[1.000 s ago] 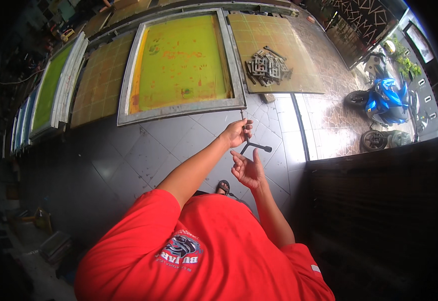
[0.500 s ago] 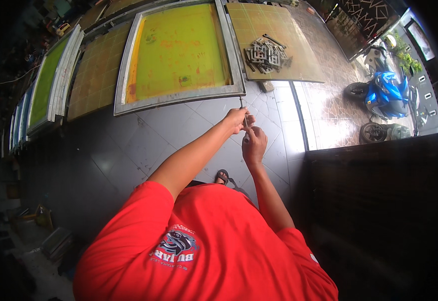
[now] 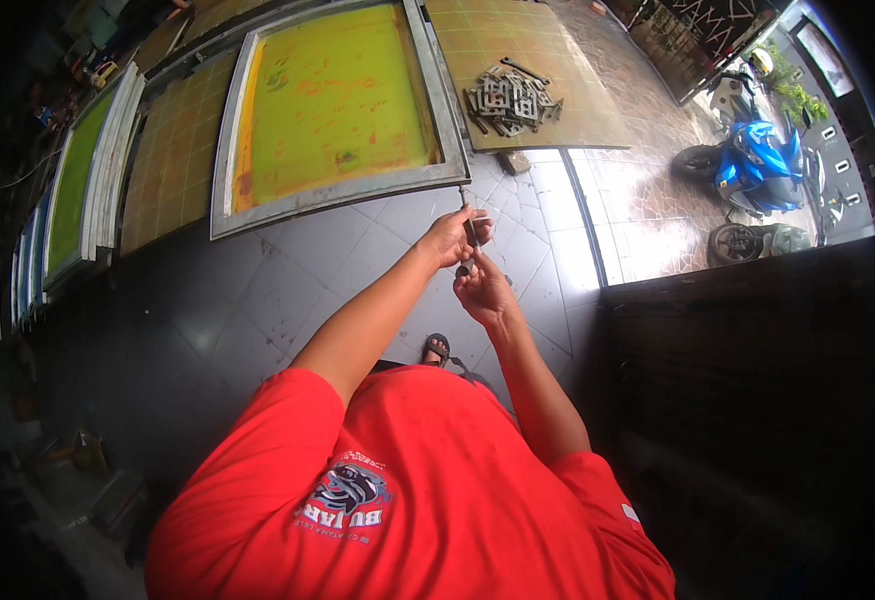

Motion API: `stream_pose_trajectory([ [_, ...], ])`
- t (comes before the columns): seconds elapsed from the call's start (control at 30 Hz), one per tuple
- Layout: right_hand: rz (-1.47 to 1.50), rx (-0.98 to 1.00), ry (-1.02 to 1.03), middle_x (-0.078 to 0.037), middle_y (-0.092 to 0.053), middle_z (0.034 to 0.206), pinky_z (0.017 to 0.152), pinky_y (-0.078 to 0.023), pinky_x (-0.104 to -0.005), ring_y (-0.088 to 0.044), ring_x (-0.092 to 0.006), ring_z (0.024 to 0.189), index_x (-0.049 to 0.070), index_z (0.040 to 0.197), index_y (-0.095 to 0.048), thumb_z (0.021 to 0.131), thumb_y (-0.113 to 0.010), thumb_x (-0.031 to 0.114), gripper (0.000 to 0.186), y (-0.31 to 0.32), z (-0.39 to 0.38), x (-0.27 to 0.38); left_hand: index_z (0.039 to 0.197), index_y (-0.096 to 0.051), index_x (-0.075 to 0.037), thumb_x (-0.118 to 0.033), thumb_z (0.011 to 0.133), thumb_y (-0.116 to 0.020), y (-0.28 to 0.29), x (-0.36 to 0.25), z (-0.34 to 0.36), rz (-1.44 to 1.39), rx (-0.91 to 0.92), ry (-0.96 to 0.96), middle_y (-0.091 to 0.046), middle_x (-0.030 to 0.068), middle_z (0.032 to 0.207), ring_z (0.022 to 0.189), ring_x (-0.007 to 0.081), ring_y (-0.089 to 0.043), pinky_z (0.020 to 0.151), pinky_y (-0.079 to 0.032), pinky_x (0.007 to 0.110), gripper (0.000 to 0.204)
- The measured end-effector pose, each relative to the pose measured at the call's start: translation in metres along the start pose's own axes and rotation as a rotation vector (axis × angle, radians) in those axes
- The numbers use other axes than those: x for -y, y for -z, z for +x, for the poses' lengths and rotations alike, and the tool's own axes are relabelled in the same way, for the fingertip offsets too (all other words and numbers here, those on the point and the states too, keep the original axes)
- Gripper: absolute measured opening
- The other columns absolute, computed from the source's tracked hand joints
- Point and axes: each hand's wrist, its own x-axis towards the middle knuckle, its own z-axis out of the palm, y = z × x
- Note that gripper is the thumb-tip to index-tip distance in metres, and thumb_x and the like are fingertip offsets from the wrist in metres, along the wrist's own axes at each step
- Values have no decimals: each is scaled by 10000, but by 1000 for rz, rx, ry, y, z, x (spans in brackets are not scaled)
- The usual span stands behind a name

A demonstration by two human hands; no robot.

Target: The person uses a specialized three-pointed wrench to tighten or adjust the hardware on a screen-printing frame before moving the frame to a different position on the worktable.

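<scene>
At the lower right corner of the yellow mesh screen in its pale metal frame, my left hand grips a thin dark shaft that reaches up to a short metal rod at the frame's edge. Just below, my right hand has its fingers closed on the lower end of this wrench, whose arms are mostly hidden by both hands. Beyond them, a pile of metal brackets and bars lies on a tan board.
More screen frames and a tan panel line the left. A small block is under the board. A blue scooter stands on patterned paving at right, near a dark panel. My sandalled foot shows below my hands.
My right hand was spread beside the Y-shaped wrench and is now closed on it. Both hands sit higher in the picture, and the surroundings have shifted up and slightly left.
</scene>
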Motion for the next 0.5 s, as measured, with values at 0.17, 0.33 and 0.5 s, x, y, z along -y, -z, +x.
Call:
stream_pose_trajectory([
  [0.17, -813, -249, 402, -13, -577, 770, 581, -419, -278, -529, -141, 684, 113, 959, -568, 804, -558, 105, 156, 17, 16, -17, 1174, -401, -34, -312, 951, -322, -13, -13, -6, 175, -50, 101, -589, 97, 957, 878, 207, -595, 705, -503, 298, 364],
  [0.33, -2302, -411, 1116, -53, -564, 839, 758, -387, -356, -518, -237, 837, 129, 992, -590, 736, -547, 60, 269, 10, -6, 10, 961, -424, -32, -229, 929, -398, -10, -16, 5, 225, -170, 49, -550, 99, 785, 657, 194, -569, 616, -501, 373, 202],
  [0.5, -1670, -647, 1350, -156, -494, 1108, 871, -373, -353, -495, -264, 976, 14, 1148, -438, 790, -589, 238, 448, 21, -31, 2, 905, -424, -50, -246, 944, -371, -8, -2, 19, 37, -209, -2, -407, 5, 616, 490, 112, -363, 601, -445, 340, 207],
])
